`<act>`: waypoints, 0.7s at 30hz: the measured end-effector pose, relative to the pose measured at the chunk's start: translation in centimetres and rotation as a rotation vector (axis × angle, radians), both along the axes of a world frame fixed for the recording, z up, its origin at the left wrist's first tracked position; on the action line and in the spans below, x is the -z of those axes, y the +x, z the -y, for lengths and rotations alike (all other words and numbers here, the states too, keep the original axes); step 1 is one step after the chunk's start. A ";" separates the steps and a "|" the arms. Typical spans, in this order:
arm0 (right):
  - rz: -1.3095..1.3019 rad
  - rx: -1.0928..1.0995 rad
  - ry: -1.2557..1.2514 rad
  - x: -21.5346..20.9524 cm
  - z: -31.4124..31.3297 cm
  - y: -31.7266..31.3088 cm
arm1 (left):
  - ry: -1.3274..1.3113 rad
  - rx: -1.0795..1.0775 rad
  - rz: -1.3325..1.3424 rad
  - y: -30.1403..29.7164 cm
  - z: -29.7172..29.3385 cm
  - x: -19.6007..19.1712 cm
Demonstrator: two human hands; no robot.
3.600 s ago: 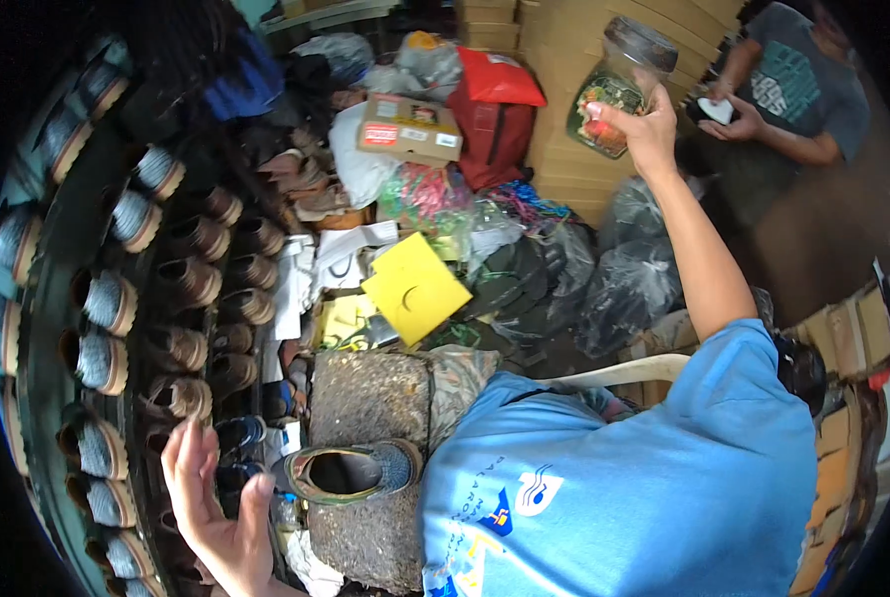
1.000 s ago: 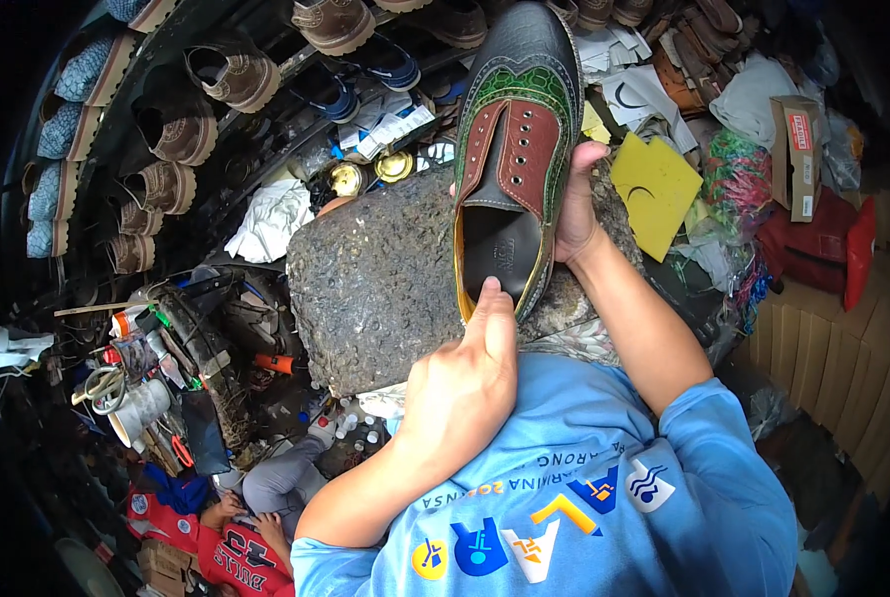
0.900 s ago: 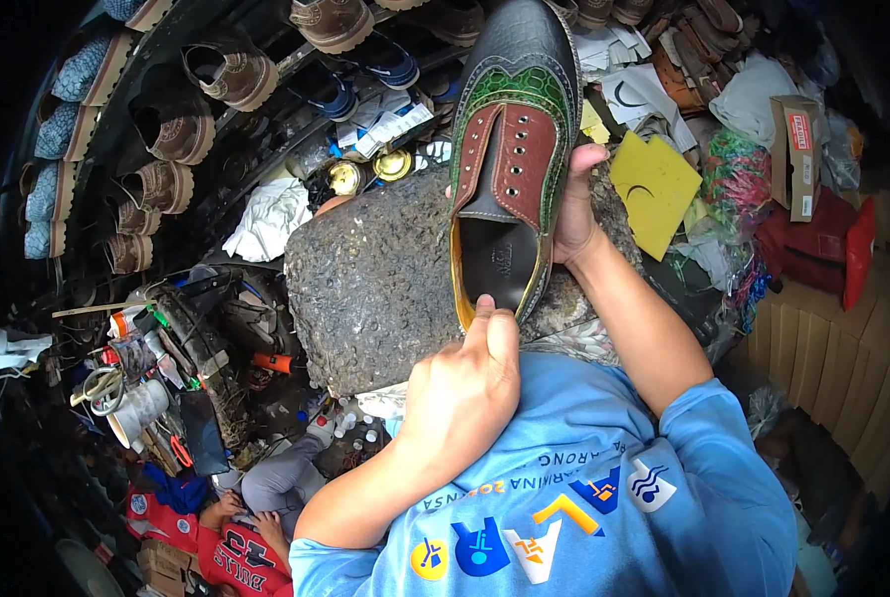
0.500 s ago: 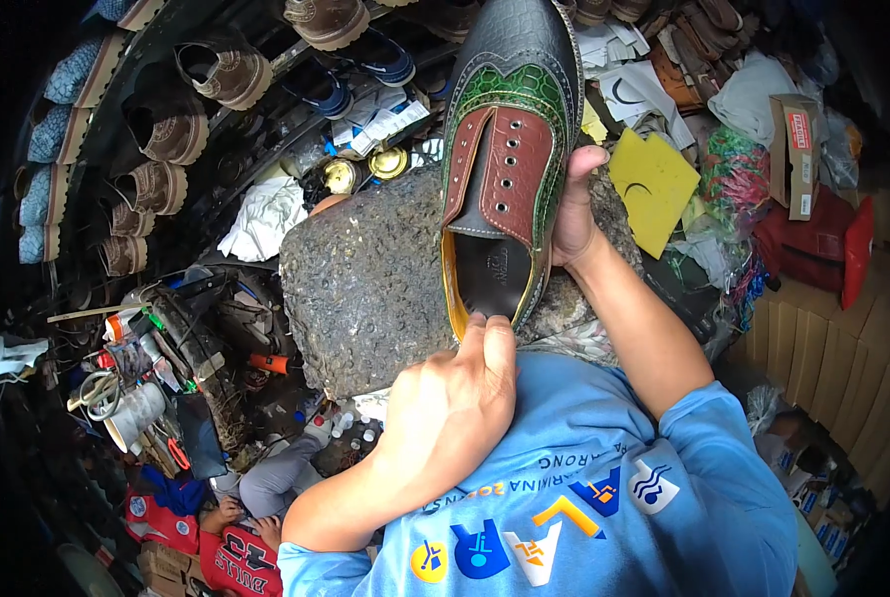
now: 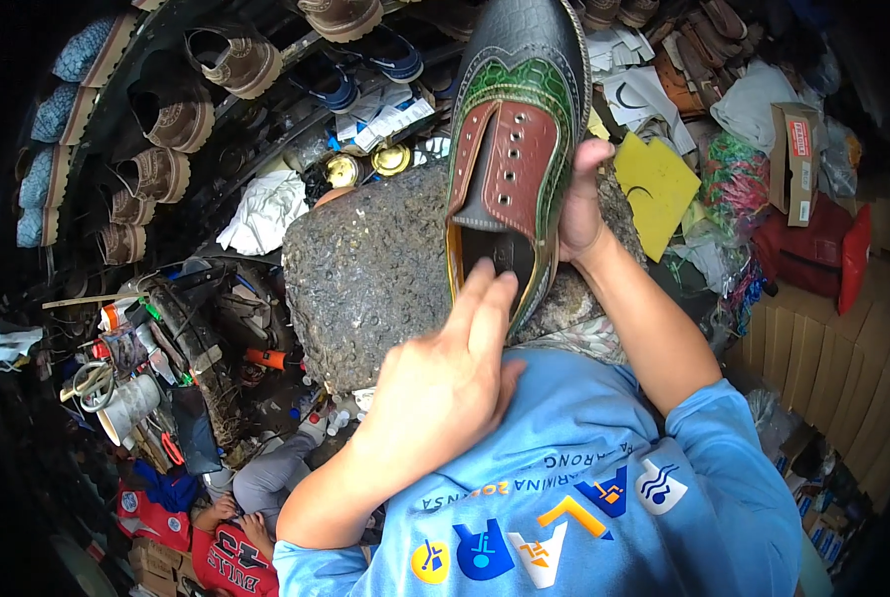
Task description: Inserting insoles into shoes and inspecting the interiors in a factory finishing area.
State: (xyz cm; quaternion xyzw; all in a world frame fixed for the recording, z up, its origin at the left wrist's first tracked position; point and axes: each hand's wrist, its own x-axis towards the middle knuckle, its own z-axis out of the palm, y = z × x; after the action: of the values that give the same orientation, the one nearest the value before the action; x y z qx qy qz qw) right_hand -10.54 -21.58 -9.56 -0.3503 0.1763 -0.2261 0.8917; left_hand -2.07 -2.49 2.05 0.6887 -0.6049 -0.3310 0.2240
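Two hands hold one lace-less brogue shoe point(image 5: 513, 149) of glossy, scale-embossed leather, black at the toe, green across the vamp, reddish-brown on the eyelet flaps, above a rough speckled stone block point(image 5: 375, 274). Fingers of the left hand point(image 5: 445, 383) reach into the shoe's opening at the heel. Curled around its side, the right hand point(image 5: 579, 204) grips it. A yellow card point(image 5: 659, 189) lies just beyond.
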 end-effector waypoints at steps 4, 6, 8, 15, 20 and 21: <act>0.031 0.024 -0.019 0.4 0.5 0.3 | 0.127 0.031 0.333 -0.8 -0.1 1.4; 0.014 0.032 -0.016 0.7 0.6 0.4 | 0.161 0.030 0.184 -0.4 0.3 0.7; -0.001 0.061 -0.013 1.1 0.8 0.5 | 0.279 0.056 0.141 1.0 2.1 -1.0; -0.015 0.007 0.120 2.7 1.3 1.1 | 0.410 0.081 0.239 1.2 3.7 -1.7; -0.024 -0.018 0.146 2.5 1.7 0.8 | 0.137 0.164 0.250 2.6 4.6 -1.4; -0.012 -0.028 0.161 2.7 1.7 0.8 | 0.034 0.131 0.284 2.3 4.6 -0.3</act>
State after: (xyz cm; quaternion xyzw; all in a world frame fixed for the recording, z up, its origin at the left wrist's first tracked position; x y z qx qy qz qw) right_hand -9.72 -23.24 -12.27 -0.2810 0.1943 -0.1965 0.9191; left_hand 0.19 -7.12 2.34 0.6915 -0.6684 -0.2543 0.1026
